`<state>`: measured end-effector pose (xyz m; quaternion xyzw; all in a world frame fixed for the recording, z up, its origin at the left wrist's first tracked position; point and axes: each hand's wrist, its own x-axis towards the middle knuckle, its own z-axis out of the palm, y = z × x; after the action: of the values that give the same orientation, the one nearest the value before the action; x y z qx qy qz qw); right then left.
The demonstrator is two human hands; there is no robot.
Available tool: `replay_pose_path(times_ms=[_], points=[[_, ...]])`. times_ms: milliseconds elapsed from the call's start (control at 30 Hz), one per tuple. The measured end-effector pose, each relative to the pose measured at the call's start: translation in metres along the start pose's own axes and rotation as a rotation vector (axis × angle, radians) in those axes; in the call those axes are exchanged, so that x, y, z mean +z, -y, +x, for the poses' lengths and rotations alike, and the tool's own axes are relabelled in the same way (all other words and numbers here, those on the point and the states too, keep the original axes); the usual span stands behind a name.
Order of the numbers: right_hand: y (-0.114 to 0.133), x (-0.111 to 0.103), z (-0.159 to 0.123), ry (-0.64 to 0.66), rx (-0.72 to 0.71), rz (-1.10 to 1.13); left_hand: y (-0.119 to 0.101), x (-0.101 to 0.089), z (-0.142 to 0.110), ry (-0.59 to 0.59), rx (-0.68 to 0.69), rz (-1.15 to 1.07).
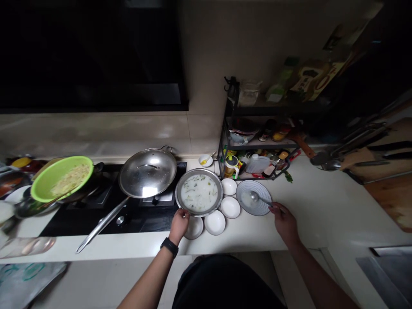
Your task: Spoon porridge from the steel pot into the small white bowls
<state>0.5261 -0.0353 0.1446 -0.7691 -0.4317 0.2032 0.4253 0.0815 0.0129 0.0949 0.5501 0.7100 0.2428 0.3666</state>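
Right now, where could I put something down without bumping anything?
Best looks like the white counter right of the patterned plate, past the right hand and before the wooden board. It's crowded left of that plate: white bowls huddle beside and in front of the metal basin.

Left wrist (174, 239): a black wristwatch (169, 247) with a dark strap is worn; details of its face are too small to be read. The left hand (180, 219) and right hand (285, 219) are left bare, as are both forearms (149, 277). The trunk is clothed in a very dark garment (225, 281) of rounded outline, its weave lost in shadow.
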Motion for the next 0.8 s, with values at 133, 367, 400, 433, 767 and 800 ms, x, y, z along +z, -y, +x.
replay_pose_path(times_ms=[133,367,400,433,767,800], points=[[-0.008,0.005,-0.006,-0.074,0.192,0.290,-0.001,0.000,0.000,0.002,-0.013,0.020],[-0.008,0.004,-0.003,-0.200,0.383,0.711,0.000,0.002,-0.001,-0.007,0.000,0.036],[-0.008,0.003,-0.003,-0.201,0.383,0.719,0.001,0.002,-0.001,-0.007,-0.002,0.036],[-0.007,0.002,-0.002,-0.205,0.376,0.721,0.001,0.002,-0.001,-0.008,-0.004,0.037],[0.031,-0.004,0.005,-0.184,0.294,0.720,0.002,0.003,0.000,-0.012,0.028,0.029],[0.038,-0.003,0.005,-0.179,0.287,0.730,0.002,0.003,0.000,-0.013,0.031,0.028]])
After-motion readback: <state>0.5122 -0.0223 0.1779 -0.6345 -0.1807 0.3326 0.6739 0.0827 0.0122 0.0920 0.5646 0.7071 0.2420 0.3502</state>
